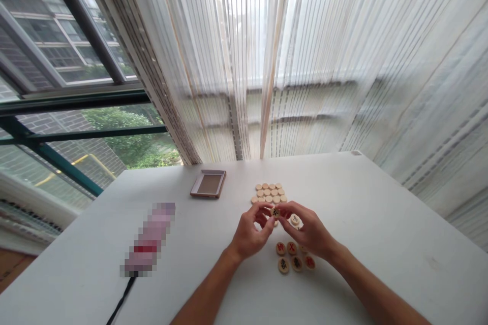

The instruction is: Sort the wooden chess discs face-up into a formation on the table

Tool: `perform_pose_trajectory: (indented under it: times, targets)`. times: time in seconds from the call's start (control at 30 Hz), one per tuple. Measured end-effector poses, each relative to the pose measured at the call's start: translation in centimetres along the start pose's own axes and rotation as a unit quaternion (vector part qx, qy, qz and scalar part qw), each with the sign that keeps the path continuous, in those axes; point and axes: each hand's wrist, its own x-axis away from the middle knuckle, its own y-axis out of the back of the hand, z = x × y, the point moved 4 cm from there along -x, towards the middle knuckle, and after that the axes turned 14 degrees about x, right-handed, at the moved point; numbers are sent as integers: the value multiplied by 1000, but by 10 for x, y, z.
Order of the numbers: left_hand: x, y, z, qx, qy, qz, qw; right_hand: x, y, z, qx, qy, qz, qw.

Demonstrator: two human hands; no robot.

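Between the fingertips of both hands is one round wooden Chinese chess piece (275,212) with a black character facing me. My left hand (251,228) pinches it from the left, and my right hand (307,223) grips its right edge. Just beyond the fingers, several blank-side-up chess pieces (269,192) lie in rows on the white table. Partly behind my right hand sits a small stack of pieces (295,219). Nearer to me, several pieces with red or black characters (292,248) lie in two rows, one partly covered by my right hand.
An open shallow box (209,184) lies at the back left of the white table (381,244). Left of my hands is a blurred-out pink object (148,238) with a black cord (124,297). Sheer curtains (305,61) hang behind the table, by a window (76,61).
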Motion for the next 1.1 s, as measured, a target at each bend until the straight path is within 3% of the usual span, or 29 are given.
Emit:
perform_pose_trajectory:
  times: [0.43, 0.87, 1.1]
  targets:
    - [-1, 1, 2, -28, 6, -8, 1000, 0, -1, -5, -17, -8, 3, 1000]
    - [3, -7, -1, -72, -9, 49, 996, 3, -4, -18, 16, -56, 8, 998]
    - [4, -8, -3, -74, -21, 53, 996, 4, -6, -17, 23, -67, -7, 997]
